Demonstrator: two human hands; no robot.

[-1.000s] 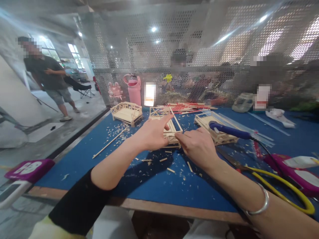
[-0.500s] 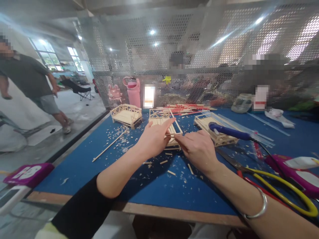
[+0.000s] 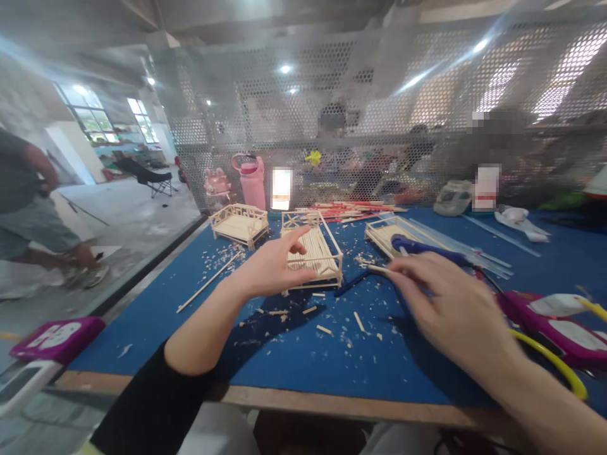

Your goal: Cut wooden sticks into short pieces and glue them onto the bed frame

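My left hand lies at the left side of the middle small bench-like model, built of thin wooden sticks. Its thumb and forefinger are spread apart over the frame; whether they touch it I cannot tell. To the right, my right hand pinches a short wooden stick between thumb and fingers, raised over the table. Just behind that hand, a blue tool with a cord rests on another stick model, partly covered by the fingers. A third stick model stands at the back left.
Wood scraps and cut pieces litter the blue tabletop. A long stick lies left. Red and pale sticks, a pink bottle and a jar stand behind. Yellow handles and purple power strips lie right. A person is at left.
My right hand has moved right, away from the middle model, with a short stick in it. My left hand has shifted left and its fingers have spread. The person has moved left.
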